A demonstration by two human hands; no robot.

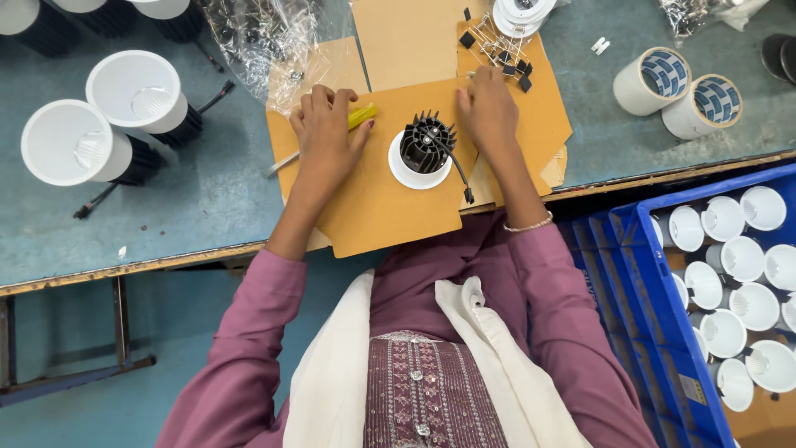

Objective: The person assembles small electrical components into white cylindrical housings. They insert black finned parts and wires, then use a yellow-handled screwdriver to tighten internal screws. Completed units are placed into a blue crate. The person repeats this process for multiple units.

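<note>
A downlight housing (424, 149) with a black finned heat sink and a white rim sits face down on a brown cardboard sheet (373, 207); a thin black wire trails from it toward me. My left hand (327, 133) lies over a screwdriver with a yellow handle (361, 115), its metal shaft poking out to the left. My right hand (489, 108) rests fingers-down on the cardboard just right of the housing, next to a heap of small wire spring clips (497, 51). Whether it pinches a clip is hidden.
Several white downlights (133, 87) with black bases lie at the left on the blue-grey bench. Two tape rolls (688, 91) stand at the right. A blue crate (655, 274) holding several white downlights is low right. Crumpled clear plastic bags (257, 37) lie at the back.
</note>
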